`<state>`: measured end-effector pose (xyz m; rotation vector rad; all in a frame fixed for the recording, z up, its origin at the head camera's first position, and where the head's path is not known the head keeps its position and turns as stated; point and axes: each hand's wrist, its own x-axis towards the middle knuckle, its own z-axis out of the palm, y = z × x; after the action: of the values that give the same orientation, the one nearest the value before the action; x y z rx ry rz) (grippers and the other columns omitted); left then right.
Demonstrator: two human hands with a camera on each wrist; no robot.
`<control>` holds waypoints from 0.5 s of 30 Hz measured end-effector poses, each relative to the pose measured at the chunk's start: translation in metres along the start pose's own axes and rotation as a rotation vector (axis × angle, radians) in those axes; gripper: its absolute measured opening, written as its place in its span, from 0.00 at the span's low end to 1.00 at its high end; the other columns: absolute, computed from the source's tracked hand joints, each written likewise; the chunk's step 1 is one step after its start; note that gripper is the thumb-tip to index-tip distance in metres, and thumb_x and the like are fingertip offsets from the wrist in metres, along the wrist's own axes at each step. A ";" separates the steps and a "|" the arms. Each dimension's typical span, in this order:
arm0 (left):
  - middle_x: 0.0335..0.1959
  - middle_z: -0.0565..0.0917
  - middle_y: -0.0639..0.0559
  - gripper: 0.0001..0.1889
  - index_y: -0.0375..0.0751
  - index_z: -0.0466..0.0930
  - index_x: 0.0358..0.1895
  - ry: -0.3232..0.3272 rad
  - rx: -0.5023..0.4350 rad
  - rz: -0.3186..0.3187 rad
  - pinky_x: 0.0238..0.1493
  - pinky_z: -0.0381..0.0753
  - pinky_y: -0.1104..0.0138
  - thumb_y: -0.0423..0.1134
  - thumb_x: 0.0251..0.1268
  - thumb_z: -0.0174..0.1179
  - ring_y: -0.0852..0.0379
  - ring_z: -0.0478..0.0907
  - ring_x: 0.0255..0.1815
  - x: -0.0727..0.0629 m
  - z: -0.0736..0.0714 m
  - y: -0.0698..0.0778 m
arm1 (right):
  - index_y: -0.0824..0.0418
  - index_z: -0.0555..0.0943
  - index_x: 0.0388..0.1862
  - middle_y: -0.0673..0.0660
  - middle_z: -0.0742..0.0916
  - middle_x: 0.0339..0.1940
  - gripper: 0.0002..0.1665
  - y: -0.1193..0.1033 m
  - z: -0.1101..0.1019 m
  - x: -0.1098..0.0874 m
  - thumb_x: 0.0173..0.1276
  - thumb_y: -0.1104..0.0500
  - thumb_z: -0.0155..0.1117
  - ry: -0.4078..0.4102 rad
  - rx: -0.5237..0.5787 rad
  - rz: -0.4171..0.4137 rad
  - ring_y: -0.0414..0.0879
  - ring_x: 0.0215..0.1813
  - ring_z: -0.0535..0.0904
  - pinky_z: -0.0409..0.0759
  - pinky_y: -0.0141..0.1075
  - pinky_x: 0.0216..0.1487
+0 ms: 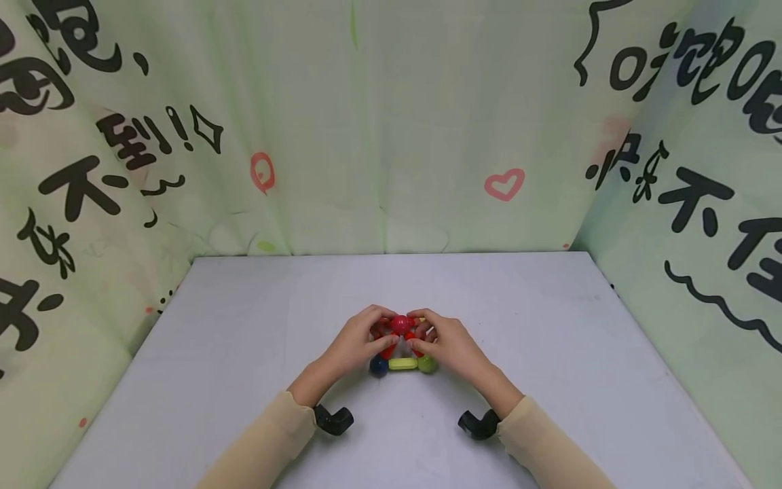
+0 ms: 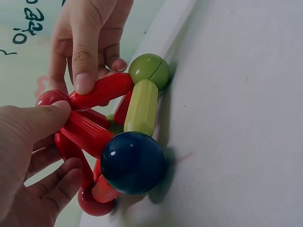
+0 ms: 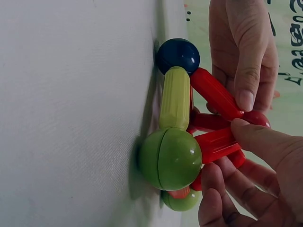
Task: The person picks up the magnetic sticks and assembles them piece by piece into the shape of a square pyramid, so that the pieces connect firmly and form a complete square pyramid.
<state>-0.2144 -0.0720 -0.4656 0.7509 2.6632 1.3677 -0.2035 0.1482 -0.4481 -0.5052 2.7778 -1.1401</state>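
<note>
A pyramid frame of toy balls and rods stands on the table, topped by a red ball (image 1: 400, 324). A dark blue ball (image 2: 133, 163) and a green ball (image 3: 170, 159) form its near corners, joined by a yellow-green rod (image 1: 403, 364). Red rods (image 2: 87, 134) slope from these corners to the top. My left hand (image 1: 362, 337) grips the frame near its top, thumb at the upper end of a red rod. From the other side, my right hand (image 1: 449, 345) pinches another red rod (image 3: 217, 144). In the left wrist view, a second red ball (image 2: 96, 202) sits at a far corner.
The frame rests on a white-covered table (image 1: 256, 305). A printed curtain (image 1: 379, 136) hangs behind it and along both sides. Black wrist-worn pieces show below the left (image 1: 333, 420) and right (image 1: 479, 425) hands.
</note>
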 end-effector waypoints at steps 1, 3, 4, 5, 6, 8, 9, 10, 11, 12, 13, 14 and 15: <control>0.54 0.82 0.49 0.19 0.40 0.79 0.61 -0.002 -0.002 -0.002 0.44 0.81 0.70 0.37 0.70 0.68 0.58 0.80 0.44 0.000 0.000 0.000 | 0.59 0.80 0.64 0.50 0.86 0.38 0.27 0.000 0.000 0.000 0.67 0.59 0.75 0.001 -0.003 0.003 0.41 0.35 0.81 0.80 0.32 0.35; 0.54 0.82 0.49 0.19 0.41 0.79 0.62 -0.003 -0.005 -0.001 0.45 0.81 0.70 0.37 0.70 0.68 0.59 0.80 0.45 0.000 0.001 0.000 | 0.58 0.81 0.62 0.50 0.86 0.37 0.25 -0.001 0.000 -0.001 0.67 0.59 0.75 0.001 -0.010 0.008 0.41 0.35 0.81 0.80 0.31 0.35; 0.54 0.82 0.49 0.19 0.41 0.79 0.62 -0.004 -0.006 0.001 0.45 0.81 0.70 0.37 0.70 0.68 0.59 0.80 0.45 0.000 0.001 -0.001 | 0.59 0.81 0.61 0.50 0.86 0.37 0.24 -0.001 0.000 -0.001 0.67 0.59 0.75 0.003 -0.014 0.010 0.41 0.35 0.81 0.80 0.31 0.34; 0.54 0.82 0.50 0.19 0.41 0.79 0.62 -0.005 -0.009 0.003 0.46 0.81 0.70 0.37 0.70 0.68 0.59 0.80 0.45 0.001 0.001 -0.001 | 0.58 0.81 0.61 0.50 0.86 0.37 0.24 -0.002 -0.001 -0.002 0.67 0.59 0.75 0.003 -0.015 0.013 0.41 0.35 0.81 0.79 0.31 0.34; 0.54 0.82 0.50 0.19 0.41 0.79 0.62 -0.006 -0.011 0.001 0.46 0.81 0.70 0.37 0.70 0.68 0.60 0.80 0.45 0.001 0.001 -0.001 | 0.58 0.82 0.60 0.50 0.86 0.37 0.23 -0.002 -0.001 -0.002 0.67 0.59 0.75 0.003 -0.016 0.017 0.41 0.35 0.81 0.79 0.31 0.34; 0.54 0.82 0.51 0.19 0.41 0.79 0.62 -0.008 -0.014 0.005 0.46 0.82 0.70 0.37 0.71 0.67 0.60 0.80 0.45 0.001 0.001 -0.002 | 0.58 0.82 0.61 0.50 0.86 0.37 0.24 -0.003 -0.001 -0.002 0.67 0.59 0.75 0.000 -0.011 0.022 0.41 0.35 0.81 0.79 0.31 0.34; 0.53 0.82 0.51 0.19 0.42 0.79 0.62 -0.008 -0.016 0.008 0.46 0.82 0.70 0.37 0.71 0.67 0.60 0.80 0.45 0.001 0.001 -0.002 | 0.58 0.82 0.61 0.50 0.86 0.38 0.24 -0.003 -0.001 -0.002 0.67 0.58 0.75 -0.002 -0.007 0.024 0.42 0.35 0.81 0.79 0.31 0.34; 0.53 0.82 0.51 0.19 0.42 0.78 0.62 -0.009 -0.018 0.013 0.46 0.82 0.70 0.37 0.71 0.67 0.60 0.80 0.45 0.001 0.001 -0.002 | 0.58 0.81 0.61 0.50 0.86 0.38 0.24 -0.003 -0.002 -0.002 0.67 0.58 0.75 -0.004 -0.004 0.026 0.42 0.35 0.81 0.80 0.32 0.34; 0.53 0.82 0.51 0.19 0.42 0.78 0.62 -0.011 -0.018 0.016 0.46 0.82 0.70 0.37 0.71 0.67 0.60 0.80 0.45 0.001 0.001 -0.003 | 0.58 0.81 0.61 0.49 0.86 0.38 0.24 -0.003 -0.002 -0.002 0.67 0.58 0.75 -0.008 0.000 0.028 0.42 0.35 0.81 0.80 0.32 0.34; 0.53 0.82 0.51 0.19 0.42 0.78 0.62 -0.015 -0.018 0.020 0.46 0.81 0.70 0.37 0.71 0.67 0.60 0.80 0.45 0.001 0.001 -0.003 | 0.58 0.81 0.61 0.49 0.87 0.38 0.24 -0.003 -0.002 -0.002 0.68 0.57 0.74 -0.011 0.003 0.028 0.42 0.36 0.81 0.80 0.32 0.35; 0.53 0.82 0.51 0.19 0.42 0.78 0.62 -0.021 -0.019 0.025 0.46 0.81 0.70 0.37 0.71 0.67 0.60 0.80 0.45 0.001 0.000 -0.003 | 0.58 0.81 0.61 0.48 0.87 0.38 0.23 -0.003 -0.003 -0.002 0.69 0.56 0.74 -0.016 0.007 0.027 0.41 0.36 0.82 0.80 0.32 0.35; 0.54 0.82 0.51 0.19 0.42 0.79 0.62 -0.028 -0.020 0.031 0.46 0.81 0.70 0.37 0.71 0.67 0.60 0.80 0.45 0.002 0.000 -0.003 | 0.57 0.81 0.61 0.48 0.87 0.38 0.23 -0.002 -0.004 -0.003 0.69 0.56 0.73 -0.019 0.013 0.027 0.41 0.37 0.82 0.81 0.33 0.36; 0.54 0.82 0.51 0.19 0.42 0.79 0.62 -0.035 -0.027 0.036 0.46 0.82 0.70 0.38 0.72 0.67 0.60 0.80 0.45 0.002 -0.001 -0.003 | 0.57 0.82 0.61 0.48 0.87 0.38 0.22 -0.002 -0.005 -0.003 0.70 0.55 0.72 -0.024 0.023 0.027 0.41 0.37 0.83 0.81 0.33 0.36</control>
<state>-0.2176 -0.0737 -0.4672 0.8163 2.6117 1.3821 -0.2016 0.1510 -0.4438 -0.4749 2.7394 -1.1511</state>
